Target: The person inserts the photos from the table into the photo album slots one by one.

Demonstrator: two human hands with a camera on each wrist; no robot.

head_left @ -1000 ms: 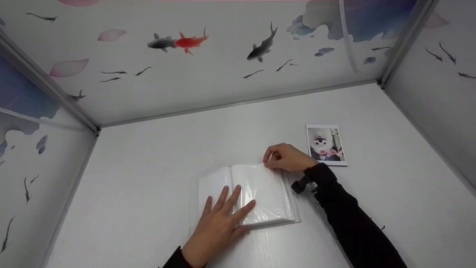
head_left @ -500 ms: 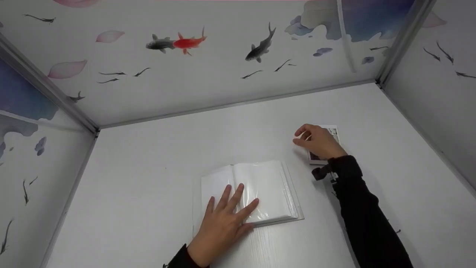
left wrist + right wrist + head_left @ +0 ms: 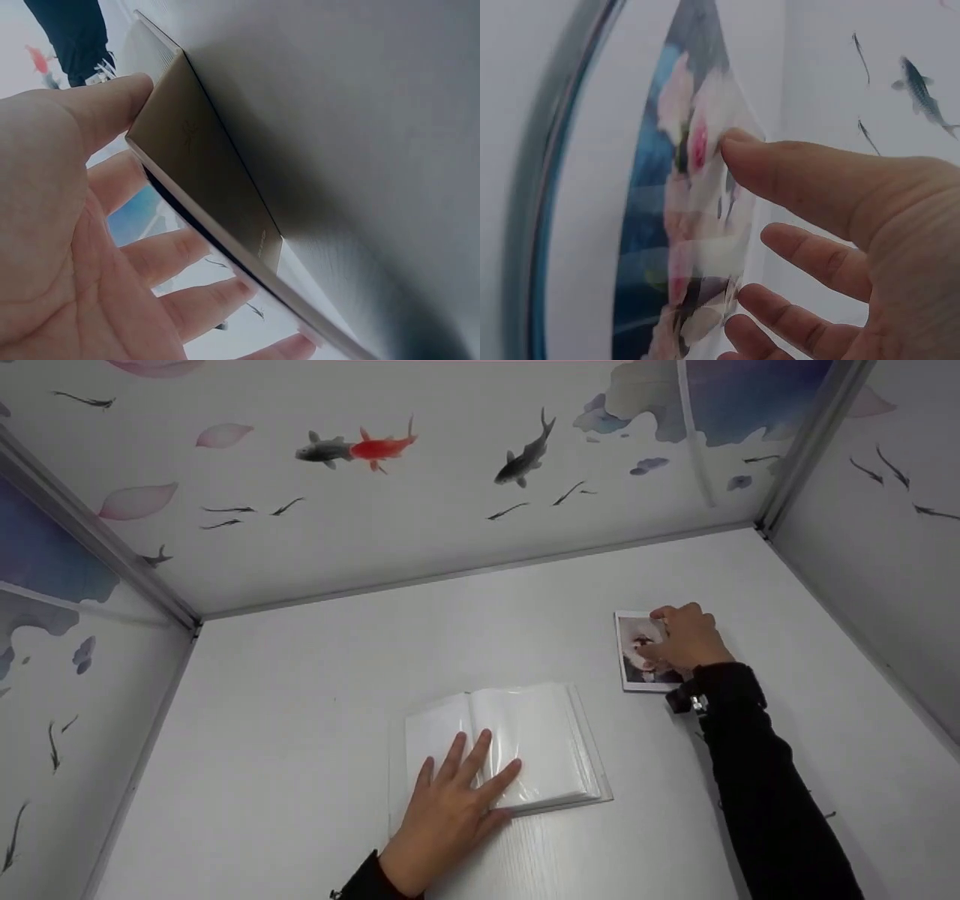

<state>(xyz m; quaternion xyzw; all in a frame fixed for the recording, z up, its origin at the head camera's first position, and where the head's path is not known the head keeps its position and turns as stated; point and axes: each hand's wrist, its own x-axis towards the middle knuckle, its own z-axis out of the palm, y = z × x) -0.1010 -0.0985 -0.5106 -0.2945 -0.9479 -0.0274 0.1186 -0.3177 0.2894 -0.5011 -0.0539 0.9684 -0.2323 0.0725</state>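
Observation:
An open photo album (image 3: 536, 750) with clear plastic sleeves lies on the white table. My left hand (image 3: 442, 810) rests on it with fingers spread across the pages. In the left wrist view the left thumb (image 3: 112, 105) lies against a corner at the album's lower edge (image 3: 202, 157). Back right, my right hand (image 3: 690, 637) is over a white-bordered photo (image 3: 637, 652) of a fluffy white animal with pink flowers. In the right wrist view the right thumb (image 3: 757, 154) touches the face of the photo (image 3: 682, 247), and the other fingers are loosely bent beside its edge.
The white table (image 3: 300, 750) is bounded by a back wall (image 3: 450, 525) printed with fish and petals. Side walls (image 3: 847, 555) meet it at metal frame strips. The photo lies to the right of the album, a short way apart from it.
My right hand has left the album's upper right corner and moved right, onto the photo. The left hand has stayed spread on the album.

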